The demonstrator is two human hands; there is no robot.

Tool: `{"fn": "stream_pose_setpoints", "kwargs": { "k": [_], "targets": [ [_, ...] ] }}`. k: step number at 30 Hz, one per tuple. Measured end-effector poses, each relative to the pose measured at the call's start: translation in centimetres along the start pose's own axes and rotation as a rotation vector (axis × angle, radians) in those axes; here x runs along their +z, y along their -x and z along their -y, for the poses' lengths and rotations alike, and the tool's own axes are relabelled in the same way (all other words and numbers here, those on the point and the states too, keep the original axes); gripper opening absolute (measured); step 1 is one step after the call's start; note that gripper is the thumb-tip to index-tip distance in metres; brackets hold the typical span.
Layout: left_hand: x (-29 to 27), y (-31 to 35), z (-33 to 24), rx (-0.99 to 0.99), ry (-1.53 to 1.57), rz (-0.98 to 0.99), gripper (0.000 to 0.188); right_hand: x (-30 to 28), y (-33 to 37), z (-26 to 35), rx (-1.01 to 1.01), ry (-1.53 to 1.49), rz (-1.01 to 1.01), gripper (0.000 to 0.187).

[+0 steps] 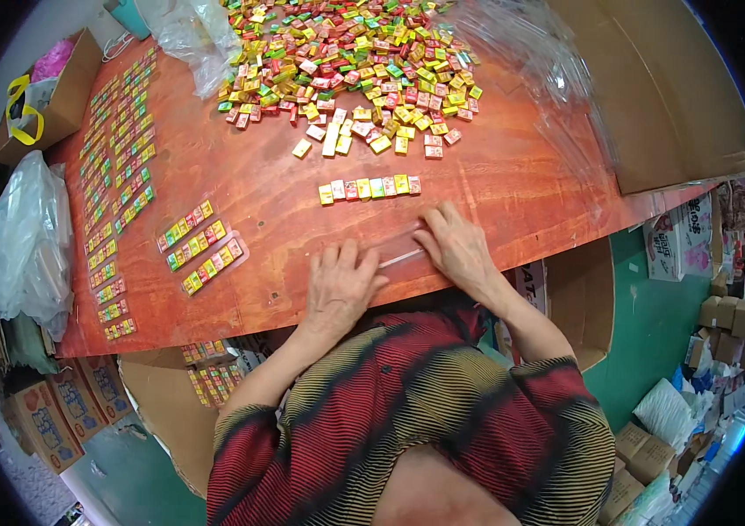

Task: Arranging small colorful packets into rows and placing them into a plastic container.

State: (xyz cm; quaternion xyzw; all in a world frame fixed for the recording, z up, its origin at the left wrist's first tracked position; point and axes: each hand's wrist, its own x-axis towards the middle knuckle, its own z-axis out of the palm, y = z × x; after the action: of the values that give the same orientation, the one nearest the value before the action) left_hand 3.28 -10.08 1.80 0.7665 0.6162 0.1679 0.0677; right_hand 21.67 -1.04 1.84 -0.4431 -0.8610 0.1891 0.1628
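Observation:
A narrow clear plastic sleeve (400,249) lies near the table's front edge, between my two hands. My left hand (337,285) holds its left end, fingers bent over it and resting on the table. At its right end my right hand (460,245) grips the plastic between thumb and fingers. Just beyond the sleeve stands a straight row of small boxes (370,189), yellow, red and white, side by side. To the left lie three packed strips of such boxes (192,235); clear plastic shows around the nearest one.
A big heap of loose small boxes (346,70) covers the far middle. Long columns of packed strips (118,140) line the left side. Clear plastic sleeves (556,79) pile up at the right beside a large cardboard box (653,88). An open carton (583,298) stands below the table edge.

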Motion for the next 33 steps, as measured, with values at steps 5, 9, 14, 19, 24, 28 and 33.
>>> {"fn": "stream_pose_setpoints", "kwargs": {
  "k": [5,9,14,19,24,28,33],
  "targets": [
    [-1.2,0.5,2.8,0.05,0.036,-0.107,0.041,-0.6,-0.6,0.4,-0.011,-0.062,0.037,0.03],
    [-2.2,-0.7,4.0,-0.119,0.082,-0.123,0.043,-0.6,-3.8,-0.8,-0.038,-0.043,-0.086,0.033],
    [-1.9,-5.3,6.2,-0.238,0.289,-0.084,0.049,-0.3,-5.3,-3.0,-0.059,0.023,0.047,0.034],
    [-1.2,-6.2,7.4,-0.163,0.324,-0.04,0.049,-1.4,-5.9,-0.5,0.079,0.12,-0.064,0.032],
    [0.1,-7.1,6.0,-0.032,0.303,-0.14,0.048,0.2,-6.3,0.3,-0.132,-0.074,0.043,0.035],
    [1.5,-7.3,5.8,-0.061,0.239,-0.172,0.04,0.8,-6.9,-0.1,-0.253,-0.103,0.051,0.038],
    [0.6,-7.7,5.3,-0.052,0.221,-0.199,0.032,1.1,-7.4,-0.4,-0.226,-0.103,0.09,0.037]
  ]
}}
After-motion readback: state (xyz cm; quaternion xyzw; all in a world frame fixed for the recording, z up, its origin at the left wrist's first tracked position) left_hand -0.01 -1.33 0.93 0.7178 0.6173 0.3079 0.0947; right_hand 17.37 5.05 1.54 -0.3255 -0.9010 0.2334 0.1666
